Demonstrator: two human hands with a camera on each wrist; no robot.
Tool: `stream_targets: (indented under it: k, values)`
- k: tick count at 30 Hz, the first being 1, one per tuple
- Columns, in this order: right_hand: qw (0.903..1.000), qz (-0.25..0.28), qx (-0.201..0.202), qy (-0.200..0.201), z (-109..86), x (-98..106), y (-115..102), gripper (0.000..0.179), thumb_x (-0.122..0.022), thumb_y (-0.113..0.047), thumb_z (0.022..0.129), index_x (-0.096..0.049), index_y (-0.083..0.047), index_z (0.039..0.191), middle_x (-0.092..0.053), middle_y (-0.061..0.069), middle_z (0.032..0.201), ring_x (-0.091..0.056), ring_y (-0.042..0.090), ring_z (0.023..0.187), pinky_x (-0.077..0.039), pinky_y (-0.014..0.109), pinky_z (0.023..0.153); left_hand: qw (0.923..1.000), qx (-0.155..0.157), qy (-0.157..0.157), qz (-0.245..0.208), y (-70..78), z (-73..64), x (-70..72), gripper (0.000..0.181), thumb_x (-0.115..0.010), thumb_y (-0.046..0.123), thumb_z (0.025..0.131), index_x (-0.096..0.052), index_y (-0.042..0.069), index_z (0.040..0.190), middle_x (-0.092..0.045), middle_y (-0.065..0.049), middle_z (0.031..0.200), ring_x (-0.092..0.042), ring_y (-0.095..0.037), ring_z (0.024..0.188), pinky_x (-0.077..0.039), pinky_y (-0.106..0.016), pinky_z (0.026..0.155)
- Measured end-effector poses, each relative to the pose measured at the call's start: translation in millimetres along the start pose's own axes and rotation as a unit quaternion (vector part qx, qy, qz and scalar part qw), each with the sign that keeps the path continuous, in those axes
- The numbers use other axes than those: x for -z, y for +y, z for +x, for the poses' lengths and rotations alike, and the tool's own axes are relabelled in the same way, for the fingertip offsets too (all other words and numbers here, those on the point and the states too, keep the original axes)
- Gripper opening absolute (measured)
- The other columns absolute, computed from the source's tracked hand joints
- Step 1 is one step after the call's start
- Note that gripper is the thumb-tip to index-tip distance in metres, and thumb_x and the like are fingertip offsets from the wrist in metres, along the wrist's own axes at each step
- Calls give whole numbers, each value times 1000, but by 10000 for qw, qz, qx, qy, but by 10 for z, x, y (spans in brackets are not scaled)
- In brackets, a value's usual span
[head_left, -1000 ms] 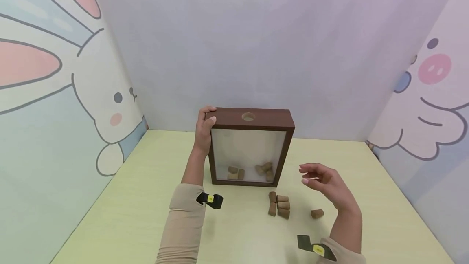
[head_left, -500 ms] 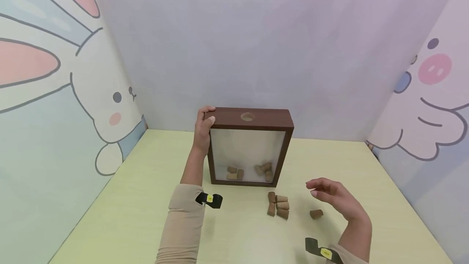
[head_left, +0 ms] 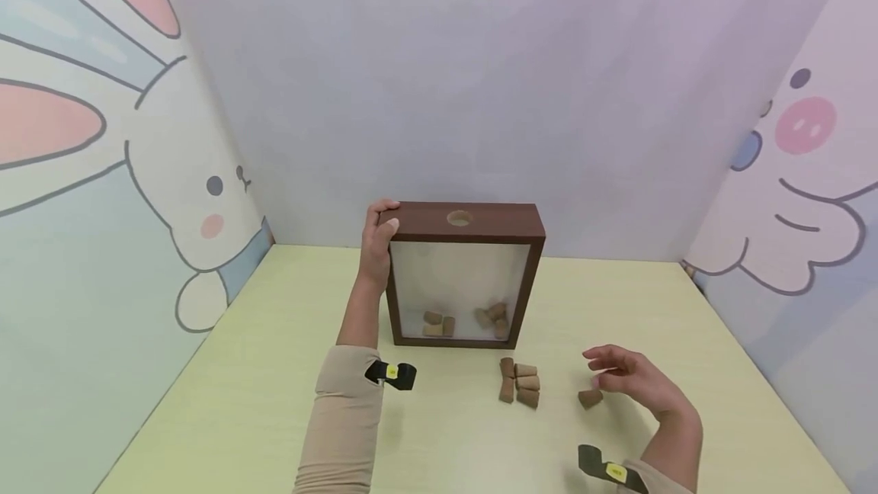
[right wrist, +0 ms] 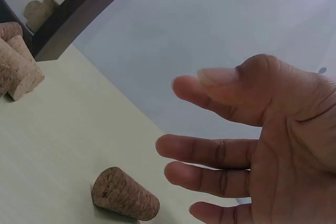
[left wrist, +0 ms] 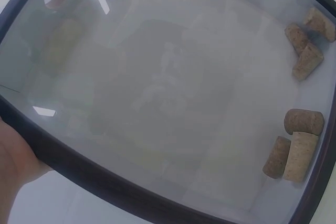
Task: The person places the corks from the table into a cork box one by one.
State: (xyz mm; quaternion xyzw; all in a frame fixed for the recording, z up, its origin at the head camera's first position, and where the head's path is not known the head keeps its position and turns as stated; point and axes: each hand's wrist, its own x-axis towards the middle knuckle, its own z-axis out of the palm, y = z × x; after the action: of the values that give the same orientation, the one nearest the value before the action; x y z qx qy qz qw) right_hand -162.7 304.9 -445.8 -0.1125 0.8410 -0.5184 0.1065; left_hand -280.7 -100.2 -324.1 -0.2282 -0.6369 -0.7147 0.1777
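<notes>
My left hand grips the upper left corner of a dark brown box frame, thumb in front and fingers over the top. The frame stands upright, has a clear front and a round hole in its top. Several corks lie inside at the bottom, in two groups. My right hand hovers over the table at the right, fingers loosely bent and holding nothing. Just below its fingertips a single cork lies on its side on the table.
In front of the frame's right half, several corks lie grouped in two columns on the pale yellow table. A grey-white wall rises right behind the frame. Cartoon-printed side panels flank the table.
My right hand has moved down and to the right, from beside the frame to the single cork. My left hand keeps its grip on the frame, and the corks lie as before.
</notes>
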Motion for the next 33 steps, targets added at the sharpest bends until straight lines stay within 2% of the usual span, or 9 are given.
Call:
stream_targets:
  k: [5, 10, 15, 23, 28, 33]
  values:
    - [9998, -54, -186, -101, 10, -3, 118, 47, -66, -13, 84, -51, 4, 125, -52, 24, 119, -47, 39, 110, -41, 40, 82, 10000, -18, 46, 0, 4, -1, 28, 45, -40, 20, 87, -37, -8, 122, -30, -13, 135, -24, -22, 126, -17, -42, 100]
    - [9990, -155, -318, -275, 19, -27, 214, 46, -68, -14, 81, -55, 2, 123, -51, 22, 118, -47, 33, 106, -43, 35, 80, 10000, -25, 47, 31, -4, -9, 41, 45, -40, 20, 87, -37, -7, 122, -30, -14, 136, -22, -22, 127, -15, -43, 100]
    - [9981, -394, -404, -264, 36, -58, 248, 45, -70, -12, 77, -58, -2, 120, -51, 19, 116, -49, 28, 98, -40, 39, 79, 10000, -37, 41, 11, -2, -10, 31, 46, -40, 21, 87, -37, -8, 122, -30, -14, 135, -23, -23, 127, -16, -43, 100]
    - [9962, -604, -530, -323, 54, -85, 256, 36, -70, -6, 73, -64, -2, 109, -55, 11, 99, -47, 23, 86, -41, 32, 74, 10000, -70, 4, -8, 1, -4, 22, 45, -40, 21, 87, -37, -7, 122, -30, -13, 135, -24, -23, 126, -16, -43, 100]
    - [9953, -657, -635, -332, 59, -107, 239, 26, -69, -2, 72, -67, -1, 97, -61, 7, 89, -50, 22, 81, -41, 34, 72, 10000, -79, 10, 5, 0, -15, 21, 45, -40, 21, 87, -37, -8, 122, -31, -12, 134, -25, -22, 125, -17, -42, 99]
    - [9939, -769, -775, -137, 46, -121, 215, 20, -72, -6, 72, -68, -3, 92, -64, 5, 87, -53, 20, 81, -41, 35, 74, 10000, -61, 10, -45, -19, -14, 17, 44, -40, 20, 87, -37, -8, 122, -31, -13, 134, -25, -23, 125, -17, -43, 99]
